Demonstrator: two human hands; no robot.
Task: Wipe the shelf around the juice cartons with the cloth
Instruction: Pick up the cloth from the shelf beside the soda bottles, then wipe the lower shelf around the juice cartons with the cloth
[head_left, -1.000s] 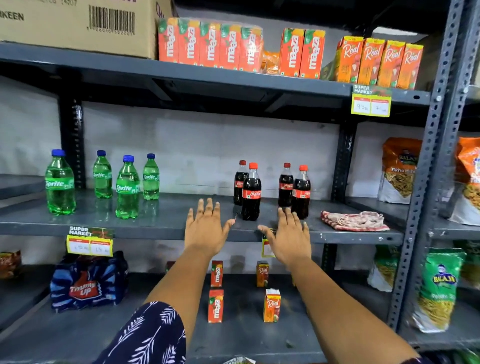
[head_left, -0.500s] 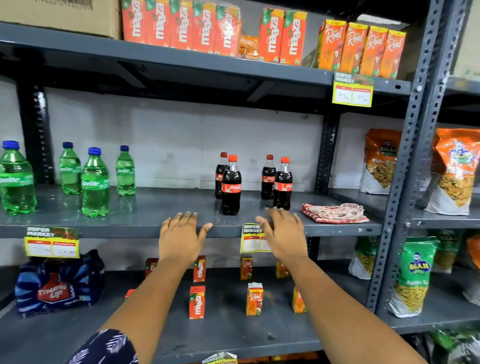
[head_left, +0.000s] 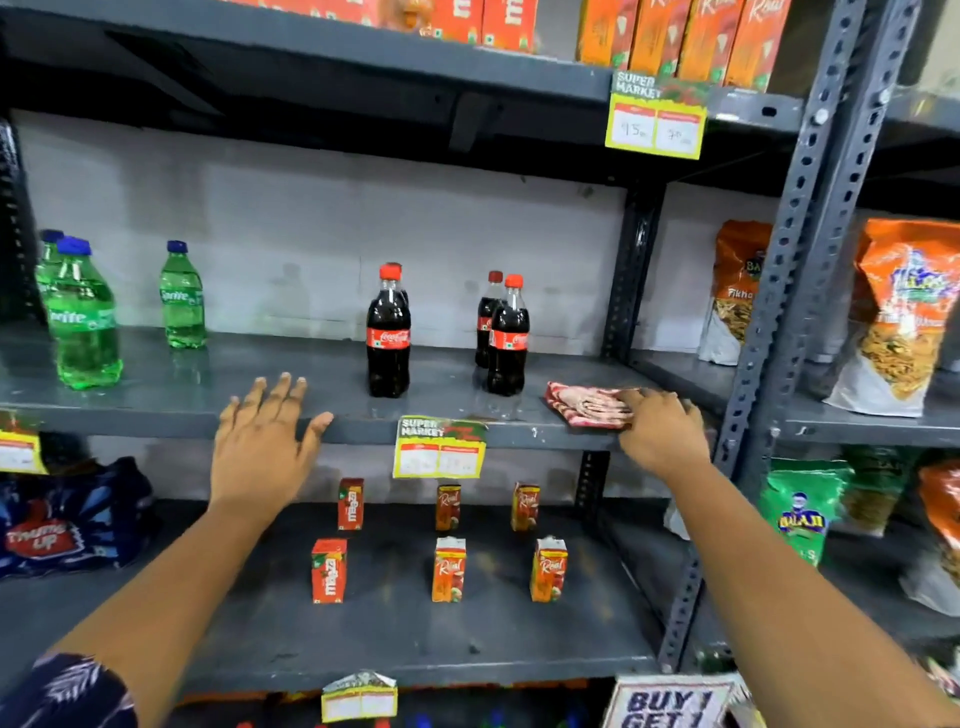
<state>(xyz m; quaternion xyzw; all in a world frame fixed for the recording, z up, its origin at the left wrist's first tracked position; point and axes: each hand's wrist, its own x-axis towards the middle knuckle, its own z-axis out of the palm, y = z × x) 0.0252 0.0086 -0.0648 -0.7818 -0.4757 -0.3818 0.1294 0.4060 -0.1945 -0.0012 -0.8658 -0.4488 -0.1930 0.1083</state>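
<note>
A red-and-white striped cloth (head_left: 582, 408) lies crumpled at the right end of the middle shelf (head_left: 291, 374). My right hand (head_left: 662, 434) lies on its right part, fingers pressed down over it. My left hand (head_left: 265, 447) hovers open, fingers spread, at the front edge of that shelf, left of the cola bottles. Several small juice cartons (head_left: 449, 569) stand in two rows on the lower shelf (head_left: 395, 639), below and between my forearms. Taller juice cartons (head_left: 701, 36) line the top shelf.
Three cola bottles (head_left: 388, 332) stand mid-shelf, just left of the cloth. Green Sprite bottles (head_left: 83, 317) are at the left. A price tag (head_left: 440, 447) hangs from the shelf edge. A perforated steel post (head_left: 810, 218) rises right of my right hand, with snack bags (head_left: 904, 317) beyond it.
My right hand has moved right along the middle shelf's edge and landed on the cloth. The left hand stayed near the edge. The view has shifted right and down.
</note>
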